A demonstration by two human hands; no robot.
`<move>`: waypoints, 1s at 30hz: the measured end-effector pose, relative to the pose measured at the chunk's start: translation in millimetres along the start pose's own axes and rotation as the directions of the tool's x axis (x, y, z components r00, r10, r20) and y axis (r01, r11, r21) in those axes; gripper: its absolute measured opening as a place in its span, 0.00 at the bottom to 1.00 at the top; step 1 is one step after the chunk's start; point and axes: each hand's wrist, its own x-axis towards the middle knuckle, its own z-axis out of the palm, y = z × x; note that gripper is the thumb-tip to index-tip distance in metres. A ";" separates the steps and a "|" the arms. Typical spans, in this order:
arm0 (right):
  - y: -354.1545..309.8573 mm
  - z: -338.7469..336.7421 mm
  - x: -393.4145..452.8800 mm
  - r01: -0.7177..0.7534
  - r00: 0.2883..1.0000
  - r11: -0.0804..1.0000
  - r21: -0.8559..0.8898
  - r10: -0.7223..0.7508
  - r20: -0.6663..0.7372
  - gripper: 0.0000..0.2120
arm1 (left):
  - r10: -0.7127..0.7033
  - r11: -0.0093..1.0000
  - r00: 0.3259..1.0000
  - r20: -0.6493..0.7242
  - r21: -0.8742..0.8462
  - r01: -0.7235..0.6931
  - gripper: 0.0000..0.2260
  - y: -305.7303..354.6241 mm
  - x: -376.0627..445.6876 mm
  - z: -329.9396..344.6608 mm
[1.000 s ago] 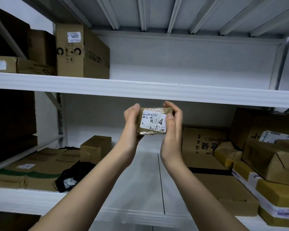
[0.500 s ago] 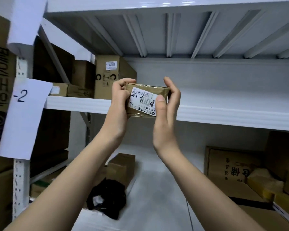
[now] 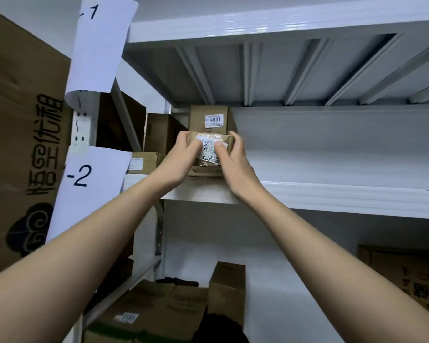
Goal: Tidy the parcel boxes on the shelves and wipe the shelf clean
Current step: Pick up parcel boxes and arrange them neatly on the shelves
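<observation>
While gripped by both hands | small parcel (image 3: 209, 151) at upper shelf (image 3: 332, 194) | before 4001 box (image 3: 208, 118)

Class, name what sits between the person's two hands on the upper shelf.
The head view shows a small taped parcel, gripped by left hand and right hand.

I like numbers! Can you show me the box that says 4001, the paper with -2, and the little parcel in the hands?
4001 box (image 3: 208, 120): head view, its front face.
-2 paper (image 3: 89, 186): head view, its middle.
little parcel (image 3: 209, 151): head view, its white label.
</observation>
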 end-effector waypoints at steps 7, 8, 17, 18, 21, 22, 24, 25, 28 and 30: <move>9.6 35.8 28.8 -0.050 0.998 0.994 -0.097 0.054 0.038 0.28 | 0.192 0.597 0.968 0.161 0.764 -0.246 0.14 -17.3 48.6 -34.3; 9.4 38.2 32.8 -0.061 0.996 0.992 -0.107 0.067 0.051 0.28 | 0.189 0.556 0.963 0.191 0.787 -0.265 0.15 -18.3 54.3 -36.1; 13.6 53.3 64.0 -0.042 0.954 0.966 -0.255 0.115 0.277 0.25 | -0.060 0.510 0.966 0.252 0.839 -0.188 0.18 -32.4 84.4 -61.8; 14.1 52.9 66.1 -0.037 0.945 0.963 -0.268 0.121 0.303 0.24 | -0.075 0.558 0.958 0.275 0.808 -0.189 0.17 -32.8 87.9 -64.3; 17.1 51.9 71.7 -0.037 0.921 0.962 -0.272 0.139 0.364 0.23 | -0.077 0.778 0.941 0.331 0.610 -0.151 0.18 -34.5 92.2 -68.1; 17.6 51.6 73.7 -0.036 0.910 0.962 -0.272 0.143 0.389 0.24 | -0.071 0.786 0.944 0.322 0.601 -0.145 0.18 -36.3 91.8 -67.9; 16.8 53.4 75.9 -0.039 0.887 0.961 -0.274 0.159 0.434 0.24 | -0.060 0.734 0.957 0.285 0.662 -0.151 0.19 -45.5 93.8 -68.9; 16.1 53.8 75.9 -0.044 0.878 0.962 -0.269 0.166 0.449 0.25 | -0.045 0.699 0.964 0.262 0.698 -0.157 0.20 -50.6 94.5 -69.0; 17.5 58.3 77.9 -0.077 0.867 0.966 -0.248 0.187 0.461 0.26 | 0.022 0.539 0.977 0.212 0.820 -0.190 0.20 -58.7 95.4 -67.7; 20.2 61.1 79.1 -0.068 0.865 0.953 -0.294 0.204 0.459 0.31 | 0.074 0.520 0.978 0.197 0.829 -0.206 0.18 -61.1 95.4 -64.2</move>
